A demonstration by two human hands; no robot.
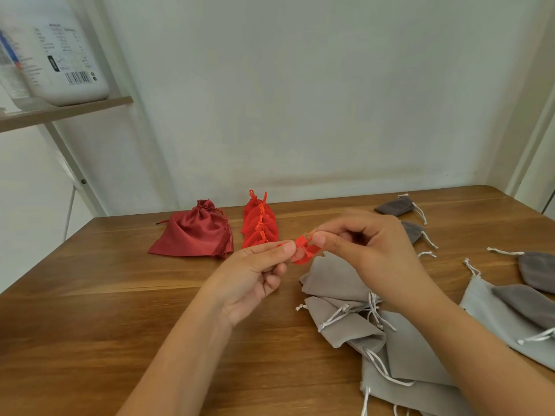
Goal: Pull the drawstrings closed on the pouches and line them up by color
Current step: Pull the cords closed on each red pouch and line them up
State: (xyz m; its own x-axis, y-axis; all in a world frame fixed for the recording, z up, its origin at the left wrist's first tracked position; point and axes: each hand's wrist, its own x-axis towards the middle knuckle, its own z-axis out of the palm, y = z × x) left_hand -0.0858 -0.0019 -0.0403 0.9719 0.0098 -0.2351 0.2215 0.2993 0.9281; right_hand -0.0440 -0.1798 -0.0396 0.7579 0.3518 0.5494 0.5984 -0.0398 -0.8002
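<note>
Nearest, light grey pouches (345, 325) are lying heaped on the worktop (120, 295) at right. Just beyond, the left hand (255, 280) and right hand (369, 250) are pinching a small red pouch (304, 249) in curled fingers, seemingly cinching its strings. Next it is likely needing a place in the red row (259, 226) farther back.

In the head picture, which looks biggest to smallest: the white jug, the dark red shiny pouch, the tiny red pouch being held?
1. white jug, partly cut off; nearness may exaggerate it.
2. dark red pouch.
3. tiny red pouch, pinched between left hand and right hand.
</note>
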